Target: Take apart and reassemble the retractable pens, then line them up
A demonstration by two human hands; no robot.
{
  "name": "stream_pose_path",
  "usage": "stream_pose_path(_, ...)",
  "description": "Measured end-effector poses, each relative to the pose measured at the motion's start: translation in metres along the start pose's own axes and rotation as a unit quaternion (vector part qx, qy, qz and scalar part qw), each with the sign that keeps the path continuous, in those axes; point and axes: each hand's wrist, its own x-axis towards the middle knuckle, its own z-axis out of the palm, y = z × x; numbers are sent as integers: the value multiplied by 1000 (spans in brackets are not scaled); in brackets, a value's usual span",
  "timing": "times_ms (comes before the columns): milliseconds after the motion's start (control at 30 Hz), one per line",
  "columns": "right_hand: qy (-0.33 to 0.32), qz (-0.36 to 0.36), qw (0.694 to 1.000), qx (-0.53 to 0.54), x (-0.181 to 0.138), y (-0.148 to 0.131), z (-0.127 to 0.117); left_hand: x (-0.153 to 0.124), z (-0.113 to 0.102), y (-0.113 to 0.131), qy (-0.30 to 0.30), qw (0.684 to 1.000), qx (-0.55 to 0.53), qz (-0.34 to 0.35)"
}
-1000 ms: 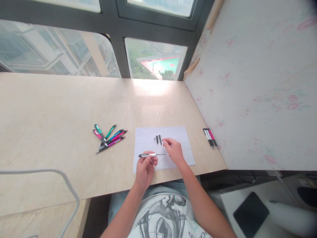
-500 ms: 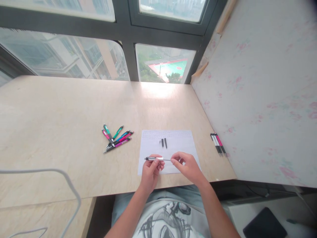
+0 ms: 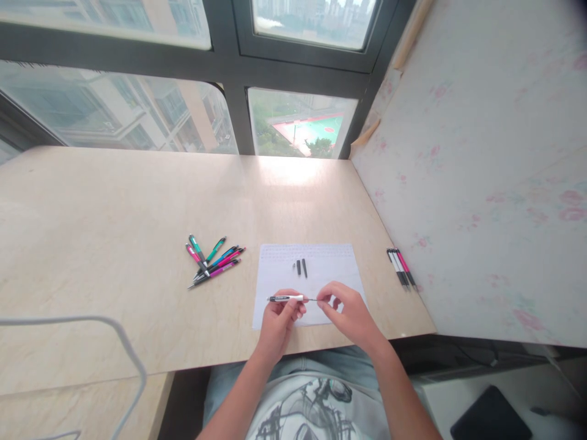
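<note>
My left hand [image 3: 277, 322] is closed around a white pen barrel [image 3: 280, 299] with a dark clip end, held level above the paper. Out of the barrel's right end comes a thin dark pen refill [image 3: 312, 299]. My right hand [image 3: 347, 311] pinches the refill's free end between thumb and fingertips. Just beyond the hands, a black pen grip [image 3: 298, 267], a slim black pen part [image 3: 304, 268] and a tiny piece [image 3: 294, 266], too small to name, lie on the sheet of paper [image 3: 268, 284].
To the left lies a loose pile of colored pens [image 3: 215, 263]. Several white and pink pens [image 3: 401, 269] rest in a row by the wall [image 3: 481, 183] at right. A pale cable [image 3: 110, 322] crosses the table's [image 3: 137, 214] left front. Windows stand behind.
Both hands keep their grips and have hardly moved. A slightly shorter stretch of refill shows between barrel and right fingertips. The whole view has shifted a little.
</note>
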Motion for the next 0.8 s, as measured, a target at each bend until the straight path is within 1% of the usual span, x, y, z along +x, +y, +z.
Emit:
stream_pose_path(233, -17, -12, 1000, -12, -2, 1, -2, -1, 2, 1, 2, 1000, -23, -5)
stream_pose_path(367, -24, -10, 999, -30, -3, -2, -11, 0, 1, 1, 12, 999, -37, -2)
stream_pose_path(433, -23, 0, 999, -40, -3, 1, -17, 1, 1, 1, 21, 999, -40, -2)
stream_pose_path(500, -9, 20, 999, -47, -4, 9, -23, 1, 1, 1, 29, 999, -41, -2)
stream_pose_path(600, 42, 62, 996, -53, -3, 29, -24, 1, 1, 1, 35, 998, -45, -3)
stream_pose_path(700, 87, 86, 989, -81, 3, 48, -14, 1, 1, 1, 30, 999, -44, -8)
stream_pose_path(800, 93, 72, 986, -116, 13, 56, 2, 1, 0, 1, 25, 999, -43, -7)
